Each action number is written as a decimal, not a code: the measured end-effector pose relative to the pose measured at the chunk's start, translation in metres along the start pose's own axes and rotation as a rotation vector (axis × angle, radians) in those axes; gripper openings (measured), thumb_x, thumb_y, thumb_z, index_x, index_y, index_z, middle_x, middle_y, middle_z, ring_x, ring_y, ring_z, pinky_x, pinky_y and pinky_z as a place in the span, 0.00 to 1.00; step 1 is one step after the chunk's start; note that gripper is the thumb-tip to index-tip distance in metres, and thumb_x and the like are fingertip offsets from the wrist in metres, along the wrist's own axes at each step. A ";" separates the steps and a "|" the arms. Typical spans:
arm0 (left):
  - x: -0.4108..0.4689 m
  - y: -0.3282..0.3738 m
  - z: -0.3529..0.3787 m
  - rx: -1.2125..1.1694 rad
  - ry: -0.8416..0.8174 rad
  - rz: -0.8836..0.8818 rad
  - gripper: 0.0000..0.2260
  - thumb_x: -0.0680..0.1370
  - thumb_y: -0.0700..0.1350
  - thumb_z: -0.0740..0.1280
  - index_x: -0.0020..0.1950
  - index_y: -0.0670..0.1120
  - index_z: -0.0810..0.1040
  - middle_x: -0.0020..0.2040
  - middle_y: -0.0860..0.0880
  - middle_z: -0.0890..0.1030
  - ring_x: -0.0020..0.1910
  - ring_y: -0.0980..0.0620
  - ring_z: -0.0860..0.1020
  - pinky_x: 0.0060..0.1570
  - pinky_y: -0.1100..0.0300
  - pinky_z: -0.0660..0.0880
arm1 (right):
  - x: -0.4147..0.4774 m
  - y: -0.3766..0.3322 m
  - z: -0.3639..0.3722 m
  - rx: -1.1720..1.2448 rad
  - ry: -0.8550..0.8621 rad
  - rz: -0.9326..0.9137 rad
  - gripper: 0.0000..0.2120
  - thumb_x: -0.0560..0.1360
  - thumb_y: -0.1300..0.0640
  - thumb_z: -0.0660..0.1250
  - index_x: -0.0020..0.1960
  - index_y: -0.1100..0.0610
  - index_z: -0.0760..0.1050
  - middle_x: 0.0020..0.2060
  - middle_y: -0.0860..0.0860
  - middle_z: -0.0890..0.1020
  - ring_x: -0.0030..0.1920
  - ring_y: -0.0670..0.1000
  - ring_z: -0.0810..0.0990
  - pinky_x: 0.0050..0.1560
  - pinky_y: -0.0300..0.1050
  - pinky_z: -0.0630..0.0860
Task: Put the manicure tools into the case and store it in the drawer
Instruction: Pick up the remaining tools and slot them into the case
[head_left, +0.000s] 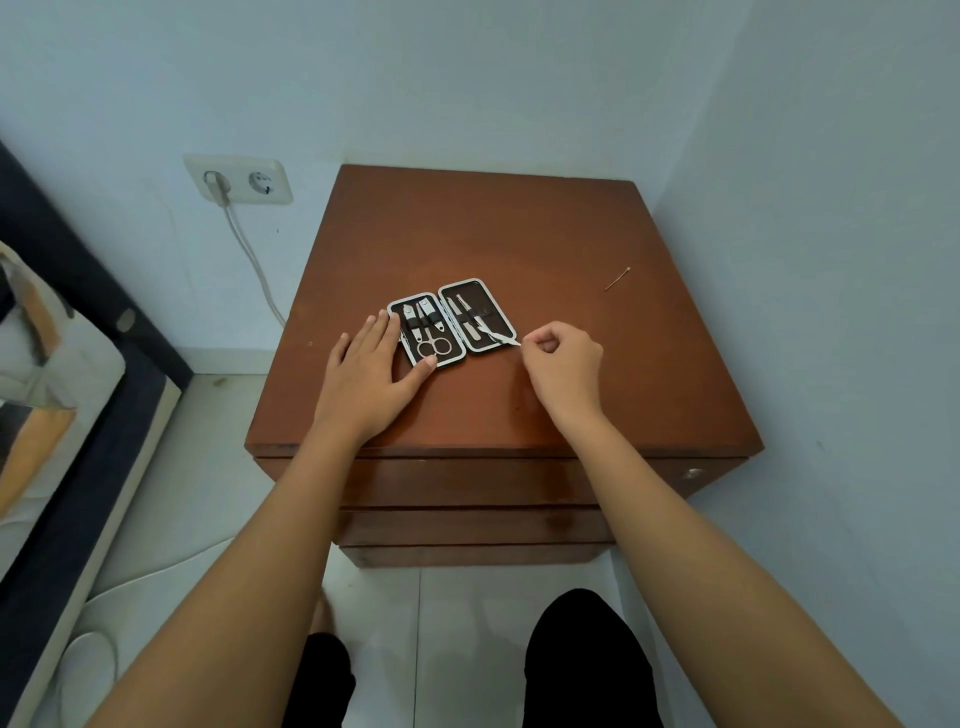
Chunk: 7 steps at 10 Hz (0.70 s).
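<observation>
An open manicure case (451, 291) with a silver rim and dark lining lies flat on the brown nightstand (493, 228). Its left half holds clippers and small scissors (434, 347) under a strap. The right half holds slim metal tools. My left hand (371, 371) rests flat on the tabletop, fingertips touching the case's left edge. My right hand (563, 366) pinches a thin metal tool (501, 336) by its near end; the tool's tip lies inside the right half of the case. The nightstand's drawers (467, 483) below the top are closed.
A cotton swab (617, 279) lies on the tabletop at the far right. A wall socket (239, 179) with a white cable is on the left wall. A bed (57, 364) stands at left. Walls close in behind and to the right of the nightstand.
</observation>
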<state>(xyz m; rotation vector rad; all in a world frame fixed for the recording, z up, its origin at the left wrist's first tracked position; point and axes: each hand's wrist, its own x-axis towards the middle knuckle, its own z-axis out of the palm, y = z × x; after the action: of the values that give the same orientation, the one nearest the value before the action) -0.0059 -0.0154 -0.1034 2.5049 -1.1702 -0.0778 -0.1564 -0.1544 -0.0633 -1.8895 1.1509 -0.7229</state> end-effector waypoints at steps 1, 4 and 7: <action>0.000 0.000 0.000 -0.001 -0.002 0.002 0.34 0.77 0.64 0.52 0.77 0.47 0.52 0.78 0.49 0.53 0.77 0.54 0.49 0.74 0.52 0.44 | -0.001 0.002 0.000 0.039 0.047 0.041 0.08 0.72 0.63 0.62 0.40 0.59 0.80 0.31 0.49 0.78 0.32 0.43 0.73 0.28 0.21 0.67; 0.000 -0.001 0.000 0.006 -0.010 0.003 0.34 0.77 0.65 0.51 0.77 0.47 0.51 0.78 0.50 0.52 0.77 0.54 0.49 0.74 0.52 0.44 | 0.002 0.001 0.009 -0.003 0.066 0.066 0.07 0.74 0.62 0.62 0.42 0.59 0.79 0.34 0.52 0.79 0.29 0.44 0.74 0.25 0.28 0.66; 0.000 0.001 -0.001 0.008 -0.013 -0.002 0.34 0.77 0.65 0.51 0.77 0.47 0.51 0.78 0.49 0.53 0.77 0.54 0.49 0.74 0.52 0.44 | 0.012 -0.001 0.015 0.002 0.035 0.132 0.06 0.69 0.62 0.61 0.39 0.61 0.78 0.38 0.56 0.82 0.36 0.54 0.79 0.31 0.41 0.71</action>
<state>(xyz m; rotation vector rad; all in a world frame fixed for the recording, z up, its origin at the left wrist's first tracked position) -0.0064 -0.0158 -0.1023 2.5161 -1.1759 -0.0894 -0.1390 -0.1597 -0.0696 -1.7866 1.2829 -0.6857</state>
